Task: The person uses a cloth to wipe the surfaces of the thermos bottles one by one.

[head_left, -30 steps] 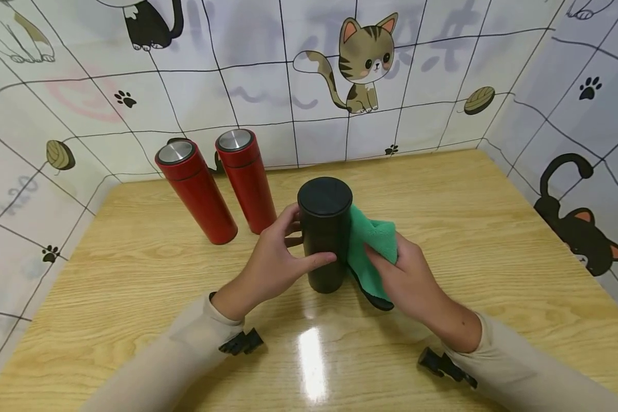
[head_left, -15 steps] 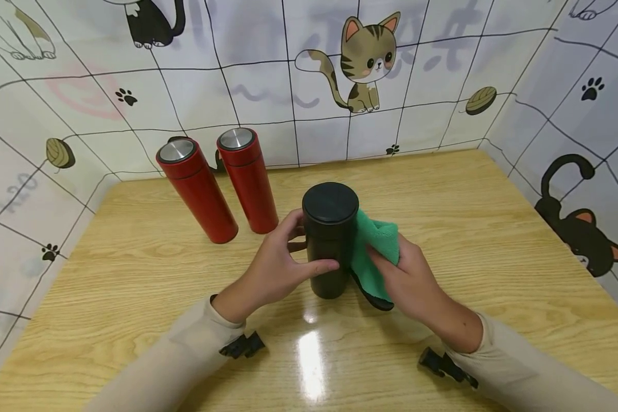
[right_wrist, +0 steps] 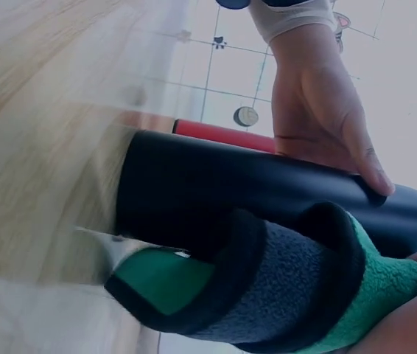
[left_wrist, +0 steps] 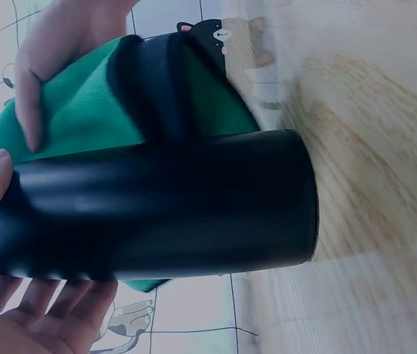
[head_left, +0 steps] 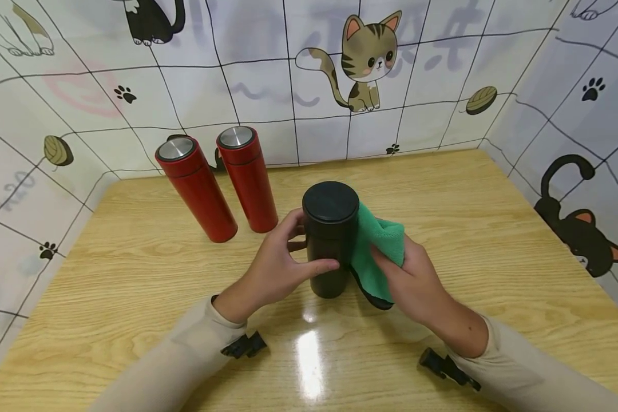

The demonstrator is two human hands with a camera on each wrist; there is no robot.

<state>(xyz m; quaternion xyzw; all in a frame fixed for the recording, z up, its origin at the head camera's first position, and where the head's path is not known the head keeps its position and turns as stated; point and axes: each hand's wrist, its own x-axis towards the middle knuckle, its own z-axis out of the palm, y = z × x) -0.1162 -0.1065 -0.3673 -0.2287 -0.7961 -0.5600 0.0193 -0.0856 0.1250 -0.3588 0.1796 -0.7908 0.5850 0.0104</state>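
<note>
Steel caps show only in head view; left and right hands clasp bottle and cloth.

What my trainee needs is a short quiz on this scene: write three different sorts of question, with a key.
1. What does the left hand grip?
2. True or false: the right hand holds a red cloth.
3. How many red bottles stand on the table: A) one, B) two, C) four?

Key:
1. The black bottle.
2. False; the cloth is green with dark parts.
3. B.
</note>
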